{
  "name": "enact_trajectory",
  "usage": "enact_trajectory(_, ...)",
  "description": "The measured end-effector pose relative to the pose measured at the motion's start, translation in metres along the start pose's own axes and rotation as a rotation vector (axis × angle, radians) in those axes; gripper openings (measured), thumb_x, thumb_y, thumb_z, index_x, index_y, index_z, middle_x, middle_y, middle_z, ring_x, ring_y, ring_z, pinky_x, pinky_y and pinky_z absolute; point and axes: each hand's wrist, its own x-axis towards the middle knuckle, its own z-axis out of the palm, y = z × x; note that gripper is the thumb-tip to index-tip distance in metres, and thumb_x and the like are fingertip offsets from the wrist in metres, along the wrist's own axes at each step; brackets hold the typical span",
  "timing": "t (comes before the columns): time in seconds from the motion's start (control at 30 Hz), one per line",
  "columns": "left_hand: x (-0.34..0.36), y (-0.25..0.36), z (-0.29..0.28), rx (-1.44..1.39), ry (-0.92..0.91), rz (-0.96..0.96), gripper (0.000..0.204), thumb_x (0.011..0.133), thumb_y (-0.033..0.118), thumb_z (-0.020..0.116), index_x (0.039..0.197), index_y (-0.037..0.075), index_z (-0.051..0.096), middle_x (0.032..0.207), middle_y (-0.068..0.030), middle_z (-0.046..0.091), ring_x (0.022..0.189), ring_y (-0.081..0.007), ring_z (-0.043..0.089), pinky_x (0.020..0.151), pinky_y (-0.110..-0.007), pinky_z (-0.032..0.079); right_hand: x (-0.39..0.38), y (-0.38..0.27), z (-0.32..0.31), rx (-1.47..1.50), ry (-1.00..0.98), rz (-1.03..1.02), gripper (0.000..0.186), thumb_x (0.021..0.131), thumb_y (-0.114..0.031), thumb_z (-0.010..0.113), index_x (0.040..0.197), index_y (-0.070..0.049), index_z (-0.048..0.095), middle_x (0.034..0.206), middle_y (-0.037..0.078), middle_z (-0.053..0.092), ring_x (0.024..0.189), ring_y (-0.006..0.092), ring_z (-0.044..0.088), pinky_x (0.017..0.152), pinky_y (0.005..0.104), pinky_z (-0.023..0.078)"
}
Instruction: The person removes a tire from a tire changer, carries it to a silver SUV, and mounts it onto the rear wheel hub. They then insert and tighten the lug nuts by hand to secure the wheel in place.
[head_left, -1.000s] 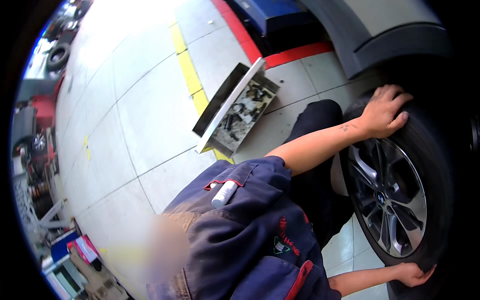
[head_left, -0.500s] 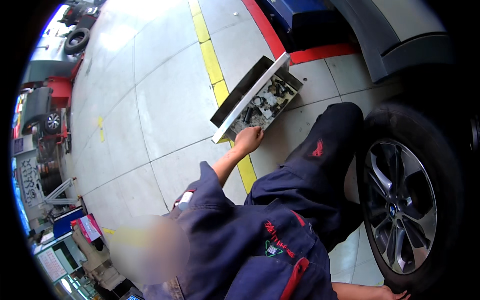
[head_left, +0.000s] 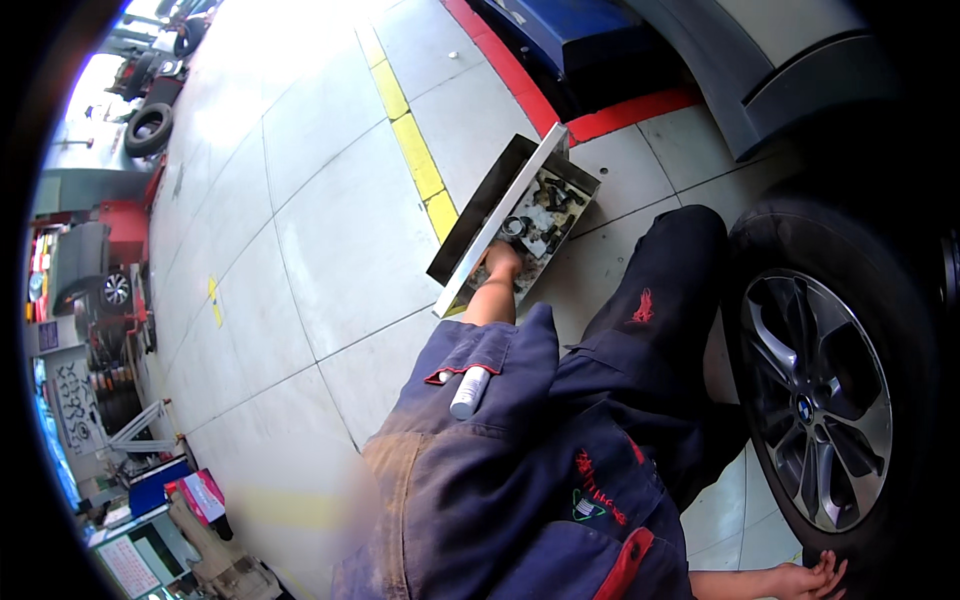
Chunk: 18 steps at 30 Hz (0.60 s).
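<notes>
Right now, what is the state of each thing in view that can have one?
Metal tray, open, loose parts inside.
Left hand, down in the tray; grip unclear.
Right hand, fingers partly bent, close to tire.
Wheel, roughly upright; whether mounted, unclear.
White cylinder, tucked in sleeve pocket.

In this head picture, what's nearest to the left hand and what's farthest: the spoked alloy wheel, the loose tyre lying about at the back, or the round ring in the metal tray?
1. Round ring: in the metal tray, right by the left hand.
2. Spoked alloy wheel: off to the right.
3. Loose tyre: far in the background, upper left.
</notes>
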Motion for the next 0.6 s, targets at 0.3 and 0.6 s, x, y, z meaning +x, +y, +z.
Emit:
enact_trajectory(0.3,-0.005,0.005,-0.014,-0.407,0.219,-0.039,0.050,0.089,0.039,0.049,0.107,-0.004,0.066,0.120,-0.0282,0.060,0.116,-0.0409,0.056,0.096,-0.044,0.044,0.002,-0.005,0.007,-0.198,-0.004,0.167,0.044,0.090,-0.002,0.050,0.131,0.011,0.037,0.101,0.027,0.065,0.074,0.0293,0.066,0.068,0.0346,0.058)
enact_trajectory(0.6,0.047,-0.002,0.030,0.793,0.199,0.327,0.064,0.089,0.030,0.056,0.145,0.003,0.035,0.153,-0.0183,0.031,0.142,-0.0319,0.028,0.118,-0.039,0.021,-0.020,-0.007,0.034,0.001,-0.097,0.209,0.048,0.097,-0.010,0.047,0.141,-0.001,0.029,0.096,0.019,0.065,0.061,0.0148,0.059,0.064,0.0269,0.049)
